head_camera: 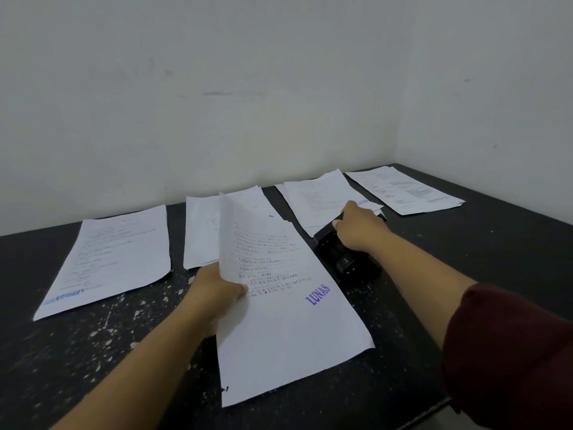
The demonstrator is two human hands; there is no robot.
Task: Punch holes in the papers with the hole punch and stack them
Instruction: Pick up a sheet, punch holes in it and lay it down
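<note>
My left hand (pixel 214 293) pinches the left edge of a white sheet (pixel 285 321) with handwriting and a purple "LUNAS" stamp; its left side curls up off the table. The black hole punch (pixel 347 259) sits just right of that sheet. My right hand (pixel 359 226) rests on the punch's far end, fingers curved over it, beside the near edge of a paper pile (pixel 316 197). Another pile (pixel 201 234) lies behind the held sheet.
The black speckled table (pixel 108 352) stands in a corner of white walls. One printed sheet (pixel 114 256) lies at the far left, and another paper set (pixel 406 190) at the far right near the wall. The table's front edge runs at the lower right.
</note>
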